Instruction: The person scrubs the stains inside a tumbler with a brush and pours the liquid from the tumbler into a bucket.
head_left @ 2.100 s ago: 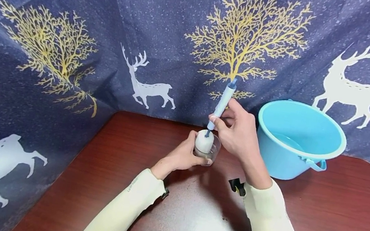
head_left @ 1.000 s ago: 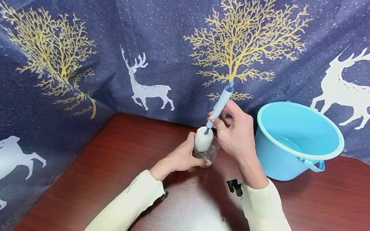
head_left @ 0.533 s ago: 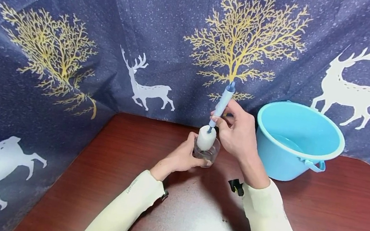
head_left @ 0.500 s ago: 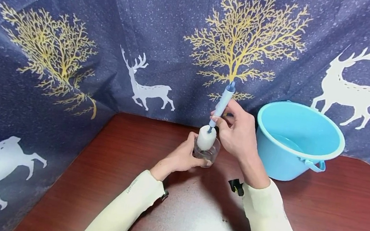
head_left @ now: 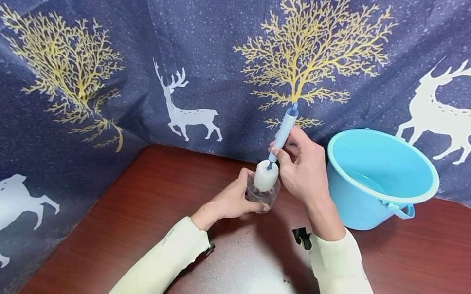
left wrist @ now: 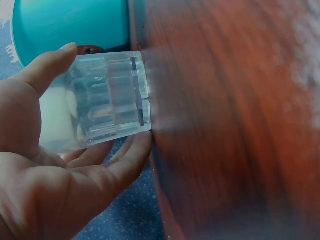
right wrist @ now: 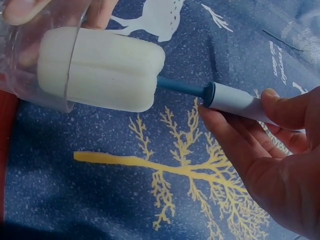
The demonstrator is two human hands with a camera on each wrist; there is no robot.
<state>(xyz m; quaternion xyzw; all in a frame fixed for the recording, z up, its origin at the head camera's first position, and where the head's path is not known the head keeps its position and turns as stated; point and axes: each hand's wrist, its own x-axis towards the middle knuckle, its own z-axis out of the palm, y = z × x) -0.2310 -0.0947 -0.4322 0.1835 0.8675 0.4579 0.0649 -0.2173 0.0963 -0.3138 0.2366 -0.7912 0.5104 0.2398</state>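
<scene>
My left hand (head_left: 235,198) grips a clear cup (head_left: 271,198) from its left side, thumb on the near side and fingers round the far side. In the left wrist view the cup (left wrist: 107,97) is see-through, with its base close to the tabletop. My right hand (head_left: 303,167) pinches the pale blue handle of a sponge bottle brush (head_left: 283,131), tilted with its top to the right. The brush's white sponge head (right wrist: 100,70) sits partly inside the cup's mouth, and part of it stands out above the rim. A dark blue neck joins sponge and handle.
A light blue bucket (head_left: 356,203) stands right of my right hand on the red-brown wooden table (head_left: 159,196). Behind the table hangs a dark blue cloth (head_left: 211,56) printed with deer and yellow trees. Small dark specks lie on the tabletop.
The sponge head has come up a little in the cup from its deeper place, then shifted from the left side of the mouth to the right. My left hand keeps its hold on the cup.
</scene>
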